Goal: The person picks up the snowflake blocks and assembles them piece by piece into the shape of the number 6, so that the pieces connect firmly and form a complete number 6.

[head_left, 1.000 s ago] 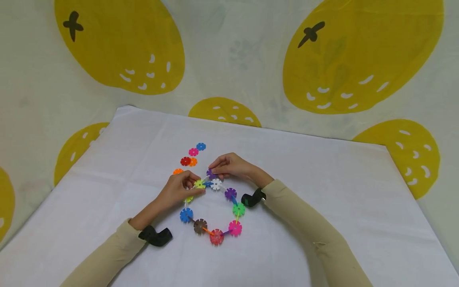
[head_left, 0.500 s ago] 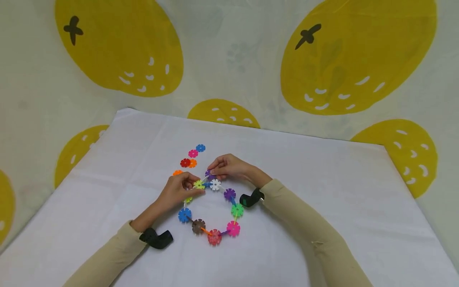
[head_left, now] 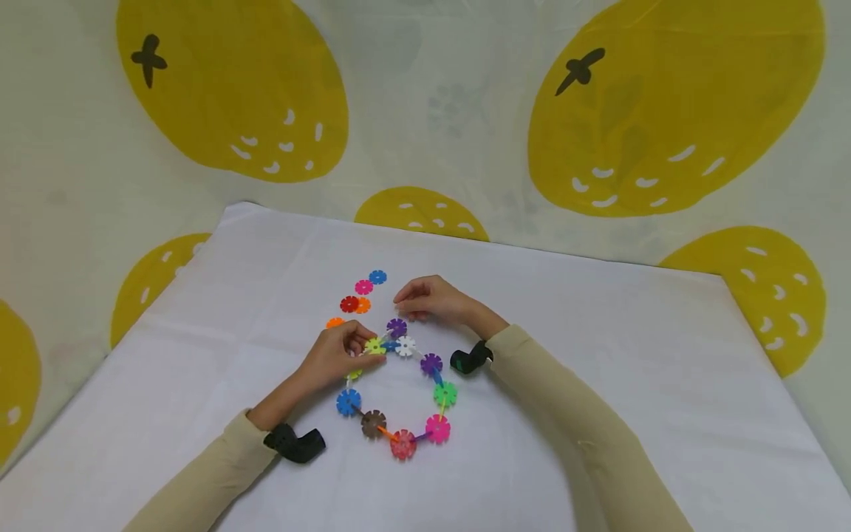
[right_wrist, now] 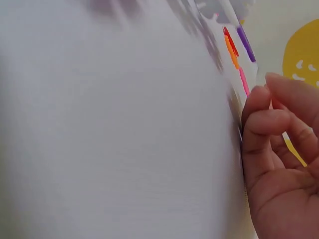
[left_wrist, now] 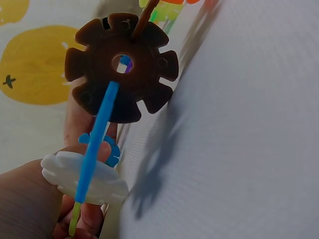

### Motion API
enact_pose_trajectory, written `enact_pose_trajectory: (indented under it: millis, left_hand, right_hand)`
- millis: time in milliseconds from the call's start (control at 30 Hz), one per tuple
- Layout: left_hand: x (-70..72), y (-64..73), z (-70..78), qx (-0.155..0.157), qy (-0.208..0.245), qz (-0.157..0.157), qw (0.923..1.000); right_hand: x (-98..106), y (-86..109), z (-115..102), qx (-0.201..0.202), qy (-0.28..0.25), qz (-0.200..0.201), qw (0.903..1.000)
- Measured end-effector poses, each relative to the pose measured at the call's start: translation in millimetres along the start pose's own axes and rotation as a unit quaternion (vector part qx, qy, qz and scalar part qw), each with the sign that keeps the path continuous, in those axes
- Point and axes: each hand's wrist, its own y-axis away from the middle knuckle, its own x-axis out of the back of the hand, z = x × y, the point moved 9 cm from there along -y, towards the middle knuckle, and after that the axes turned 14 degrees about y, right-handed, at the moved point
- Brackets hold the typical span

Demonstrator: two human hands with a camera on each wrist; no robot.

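A ring of slotted plastic flower discs, joined edge to face, lies in front of me in the head view. At its upper left my left hand (head_left: 335,353) pinches a yellow-green disc (head_left: 374,346) between thumb and fingers. A purple disc (head_left: 397,327) sticks out from the top of the ring, beside a white disc (head_left: 405,346). Just above it hovers my right hand (head_left: 435,297), fingers loosely bent with nothing between them, as the right wrist view shows. A brown disc (left_wrist: 87,59) and an edge-on blue disc (left_wrist: 97,144) fill the left wrist view, partly covering the left hand.
Loose discs lie in a slanting row beyond the left hand: blue (head_left: 377,277), pink (head_left: 363,287), red (head_left: 349,304) and orange ones. A white cloth (head_left: 598,369) covers the table, and a fruit-patterned sheet (head_left: 432,111) hangs behind it.
My right hand has let go of the purple disc and moved slightly up and away from it. The left hand keeps its pinch on the yellow-green disc.
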Motion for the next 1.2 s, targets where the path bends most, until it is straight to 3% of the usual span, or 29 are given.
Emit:
enact_pose_trajectory:
  millis: [233, 600, 933, 1200]
  left_hand:
    - [0.1, -0.6, -2.0, 0.008, 0.001, -0.004, 1.0000]
    - [1.7, -1.4, -1.7, 0.008, -0.004, -0.004, 0.9999]
    - [-2.0, 1.7, -7.1, 0.027, -0.001, -0.011, 0.9996]
    - [-1.2, -1.4, -3.7, 0.012, 0.000, -0.014, 0.9998]
  right_hand:
    - [19, -23.1, -2, -0.013, 0.046, 0.050, 0.9976]
    - [19, -54.2, -15, 0.018, 0.099, 0.070, 0.9925]
    - [16, -65.1, -13, -0.028, 0.174, 0.088, 0.9804]
    - [18, -62.1, -18, -0.037, 0.213, 0.104, 0.9708]
